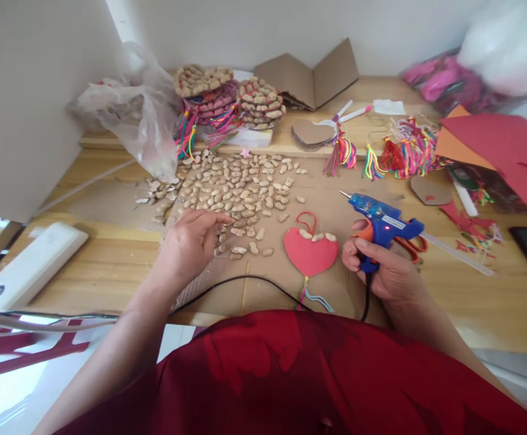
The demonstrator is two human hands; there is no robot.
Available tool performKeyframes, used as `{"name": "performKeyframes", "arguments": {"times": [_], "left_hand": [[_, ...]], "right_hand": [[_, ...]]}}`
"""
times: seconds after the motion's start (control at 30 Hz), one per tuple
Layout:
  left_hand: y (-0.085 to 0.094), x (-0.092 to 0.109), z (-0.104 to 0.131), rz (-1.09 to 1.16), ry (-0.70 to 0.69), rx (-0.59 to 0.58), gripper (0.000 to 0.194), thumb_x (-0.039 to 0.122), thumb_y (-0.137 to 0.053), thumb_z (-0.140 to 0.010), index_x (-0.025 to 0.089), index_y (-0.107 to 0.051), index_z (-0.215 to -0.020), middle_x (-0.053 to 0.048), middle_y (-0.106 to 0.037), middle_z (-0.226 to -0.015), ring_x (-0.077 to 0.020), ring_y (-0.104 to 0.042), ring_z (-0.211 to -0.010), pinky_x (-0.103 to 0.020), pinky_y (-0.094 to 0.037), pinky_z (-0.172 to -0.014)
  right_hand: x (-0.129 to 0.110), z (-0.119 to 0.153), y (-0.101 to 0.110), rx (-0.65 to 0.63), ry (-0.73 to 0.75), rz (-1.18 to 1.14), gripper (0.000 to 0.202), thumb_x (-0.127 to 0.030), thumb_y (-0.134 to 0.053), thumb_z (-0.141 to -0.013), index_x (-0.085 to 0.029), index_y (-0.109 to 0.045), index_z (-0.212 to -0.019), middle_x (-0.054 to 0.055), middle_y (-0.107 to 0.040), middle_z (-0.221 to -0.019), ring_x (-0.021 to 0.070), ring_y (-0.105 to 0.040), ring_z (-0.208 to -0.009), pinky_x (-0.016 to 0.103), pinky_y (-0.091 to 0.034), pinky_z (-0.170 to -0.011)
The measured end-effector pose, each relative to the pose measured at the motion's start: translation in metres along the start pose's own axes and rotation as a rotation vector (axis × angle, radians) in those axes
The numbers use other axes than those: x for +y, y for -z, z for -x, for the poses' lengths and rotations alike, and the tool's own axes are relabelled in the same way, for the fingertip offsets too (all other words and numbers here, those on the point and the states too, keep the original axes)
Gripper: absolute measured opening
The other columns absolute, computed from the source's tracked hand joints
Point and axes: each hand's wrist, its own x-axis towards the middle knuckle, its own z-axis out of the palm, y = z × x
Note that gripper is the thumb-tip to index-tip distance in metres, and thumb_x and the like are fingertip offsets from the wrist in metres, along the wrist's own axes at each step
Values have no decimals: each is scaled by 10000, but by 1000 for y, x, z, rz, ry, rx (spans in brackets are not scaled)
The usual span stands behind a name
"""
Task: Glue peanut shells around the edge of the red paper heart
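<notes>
My right hand is wrapped round the handle of a blue glue gun, whose metal tip points to the upper left. Over the front edge of the spread-out peanuts is my left hand, its fingers bent together at the shells; whatever they may hold is hidden. Between the hands a red heart lies flat on the cardboard sheet. It has a red loop at the top, a few peanuts along its upper edge and a tassel below.
Stacked peanut-covered pieces and a plastic bag stand at the back left. Coloured tassels and red sheets lie at the back right. A white power strip is at the left; a black cable crosses the front.
</notes>
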Motion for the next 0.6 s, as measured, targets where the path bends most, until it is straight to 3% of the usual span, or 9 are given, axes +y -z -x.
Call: {"name": "performKeyframes", "arguments": {"times": [0.27, 0.5, 0.6], "left_hand": [[36, -12, 7, 18, 169, 136, 199, 256, -666, -924, 291, -853, -980, -17, -817, -970, -253, -716, -947, -371, -548, -942], [47, -30, 18, -78, 177, 126, 165, 272, -682, -894, 267, -841, -938, -43, -808, -898, -245, -695, -835, -379, -555, -850], [48, -33, 25, -66, 148, 57, 203, 235, -643, -898, 260, -836, -956, -61, -807, -966, -254, -716, -928, -395, -557, -899]], "right_hand": [[1, -1, -1, 21, 0, -11, 286, -248, -838, -730, -267, -670, -961, -1, -631, -599, 152, -504, -524, 305, -318, -531], [2, -4, 0, 41, -20, -19, 303, -227, -862, -660, -268, -696, -911, -28, -529, -521, 136, -437, -468, 288, -287, -480], [2, -4, -1, 88, -25, -2, 355, -219, -900, -608, -269, -710, -903, -2, -583, -572, 149, -483, -499, 291, -326, -483]]}}
